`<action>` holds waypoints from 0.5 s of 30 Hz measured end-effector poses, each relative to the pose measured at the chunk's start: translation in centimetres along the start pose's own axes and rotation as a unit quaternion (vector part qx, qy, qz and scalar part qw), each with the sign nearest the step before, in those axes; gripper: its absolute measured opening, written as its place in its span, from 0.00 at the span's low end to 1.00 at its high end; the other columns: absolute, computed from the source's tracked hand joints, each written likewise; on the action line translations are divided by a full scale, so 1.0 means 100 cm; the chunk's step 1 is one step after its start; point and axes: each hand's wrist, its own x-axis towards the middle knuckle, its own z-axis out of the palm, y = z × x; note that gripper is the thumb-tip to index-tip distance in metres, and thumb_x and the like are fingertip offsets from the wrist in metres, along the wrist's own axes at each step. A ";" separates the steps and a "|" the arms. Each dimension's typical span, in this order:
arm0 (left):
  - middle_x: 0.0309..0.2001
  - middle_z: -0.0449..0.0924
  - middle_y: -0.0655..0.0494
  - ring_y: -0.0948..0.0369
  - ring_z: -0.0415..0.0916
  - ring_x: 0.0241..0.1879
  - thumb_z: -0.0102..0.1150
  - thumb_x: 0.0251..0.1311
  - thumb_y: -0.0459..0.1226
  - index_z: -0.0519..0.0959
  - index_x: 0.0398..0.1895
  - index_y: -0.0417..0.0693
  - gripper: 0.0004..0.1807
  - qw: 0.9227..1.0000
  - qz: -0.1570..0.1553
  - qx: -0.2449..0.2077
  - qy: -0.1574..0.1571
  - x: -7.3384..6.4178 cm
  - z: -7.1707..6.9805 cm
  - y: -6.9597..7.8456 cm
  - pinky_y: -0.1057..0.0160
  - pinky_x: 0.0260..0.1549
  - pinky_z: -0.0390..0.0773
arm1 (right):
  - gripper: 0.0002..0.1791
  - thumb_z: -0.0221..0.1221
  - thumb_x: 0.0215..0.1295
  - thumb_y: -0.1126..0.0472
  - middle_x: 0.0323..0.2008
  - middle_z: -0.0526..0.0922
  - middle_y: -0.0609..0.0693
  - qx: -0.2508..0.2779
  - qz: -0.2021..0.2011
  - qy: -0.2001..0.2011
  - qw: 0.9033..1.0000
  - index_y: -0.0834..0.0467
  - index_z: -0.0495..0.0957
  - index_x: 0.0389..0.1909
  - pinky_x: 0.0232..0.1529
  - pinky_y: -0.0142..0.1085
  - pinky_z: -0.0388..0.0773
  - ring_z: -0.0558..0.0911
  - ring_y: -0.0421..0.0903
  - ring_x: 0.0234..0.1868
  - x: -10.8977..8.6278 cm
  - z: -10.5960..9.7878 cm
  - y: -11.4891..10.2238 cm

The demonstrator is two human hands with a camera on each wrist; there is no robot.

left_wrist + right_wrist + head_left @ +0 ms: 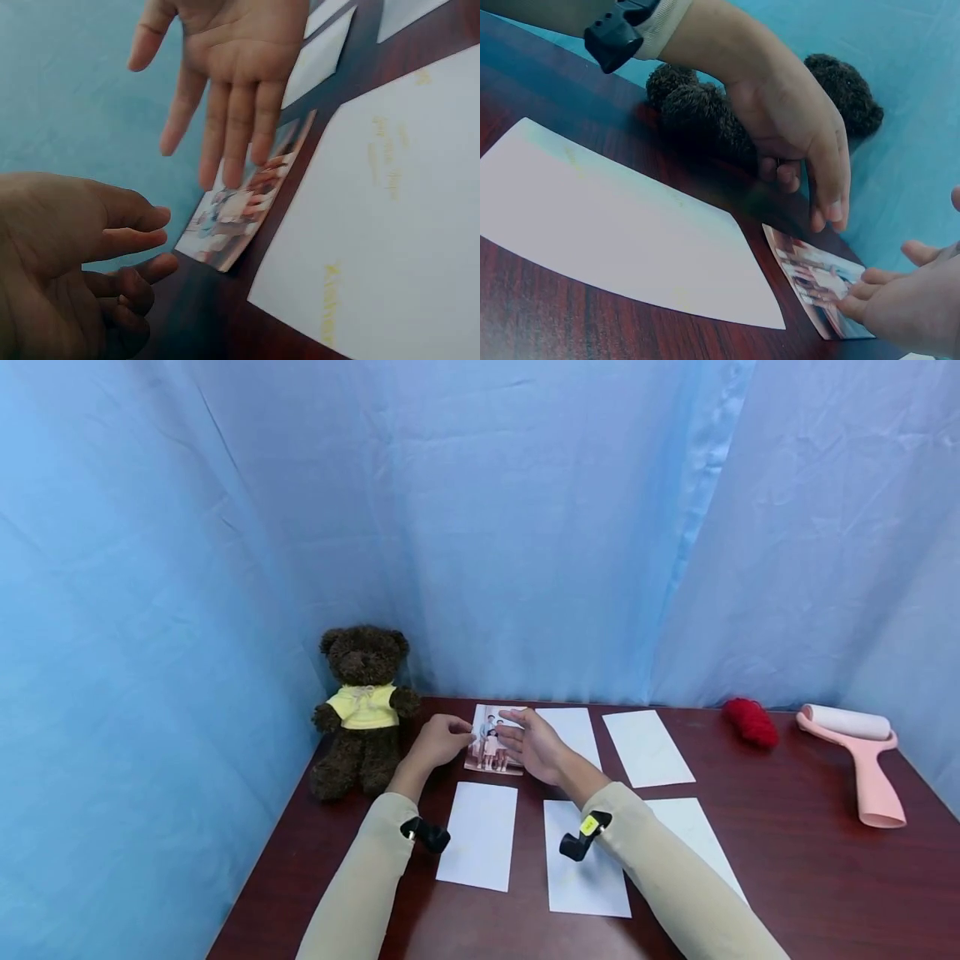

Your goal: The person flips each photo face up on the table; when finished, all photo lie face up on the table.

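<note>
A family photograph (489, 745) lies face up at the back of the dark wooden table, with several people pictured on it. My left hand (437, 745) is at its left edge, fingers loosely bent and nothing between them. Over the photo's right side my right hand (540, 748) stretches its fingers, palm turned toward the left hand. In the left wrist view, the right hand's fingertips overlap the photo (240, 206). A white card (478, 835) lies in front of the photo; faint yellow writing shows on it in the left wrist view.
Several more white cards, such as the back right card (648, 748), lie in two rows. A brown teddy bear (363, 710) in a yellow shirt sits at the left. Farther right are a bundle of red yarn (752, 722) and a pink lint roller (873, 777). Blue curtains (525, 527) hang behind.
</note>
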 end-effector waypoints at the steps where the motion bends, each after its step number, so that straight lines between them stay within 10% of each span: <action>1: 0.56 0.87 0.45 0.51 0.84 0.55 0.64 0.73 0.40 0.87 0.56 0.43 0.15 1.000 0.002 0.003 -0.002 -0.001 0.003 0.001 0.47 0.58 0.83 | 0.36 0.31 0.83 0.48 0.85 0.49 0.66 0.002 -0.002 -0.002 1.000 0.59 0.45 0.86 0.86 0.56 0.40 0.46 0.63 0.87 -0.001 -0.001 -0.001; 8: 0.50 0.85 0.44 0.53 0.83 0.42 0.63 0.74 0.40 0.84 0.59 0.41 0.17 0.999 0.018 -0.050 0.002 -0.005 0.030 0.011 0.54 0.43 0.86 | 0.35 0.29 0.86 0.51 0.85 0.46 0.70 0.007 -0.034 0.009 0.999 0.64 0.42 0.85 0.86 0.55 0.42 0.46 0.65 0.87 -0.030 -0.030 -0.010; 15: 0.60 0.83 0.44 0.51 0.82 0.54 0.61 0.75 0.43 0.82 0.62 0.42 0.20 0.994 0.059 -0.076 -0.052 -0.004 0.055 0.038 0.49 0.56 0.82 | 0.36 0.32 0.87 0.52 0.85 0.40 0.70 0.004 -0.060 0.060 0.996 0.65 0.39 0.85 0.87 0.52 0.41 0.44 0.64 0.87 -0.066 -0.079 -0.030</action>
